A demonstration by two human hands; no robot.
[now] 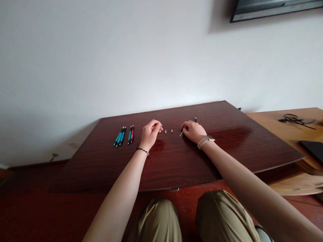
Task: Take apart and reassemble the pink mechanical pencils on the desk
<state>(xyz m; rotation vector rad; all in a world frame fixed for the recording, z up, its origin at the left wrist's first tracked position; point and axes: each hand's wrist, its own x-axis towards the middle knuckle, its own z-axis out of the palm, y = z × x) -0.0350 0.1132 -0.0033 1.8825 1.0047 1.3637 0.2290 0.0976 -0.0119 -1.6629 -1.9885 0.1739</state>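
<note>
My left hand [150, 132] is over the middle of the dark wooden table, its thumb and fingers pinched together. Whatever is between those fingertips is too small to make out. Just right of them lie two small whitish pieces, one [165, 131] nearer and the other [171, 131] farther right. My right hand [193, 131] rests low over the table with curled fingers. A thin white stick [181, 134] shows at its fingertips, beside small dark bits. Behind the knuckles a black pen-like end [195, 119] sticks out; the hand hides the rest.
Left of my left hand lie several teal-and-black pens [120, 137], then a teal pen [129, 135] beside a red one [132, 134]. A lighter table [275, 122] at right bears a black cable [294, 120] and a dark flat device [317, 152]. A wall-mounted screen [279, 4] hangs above.
</note>
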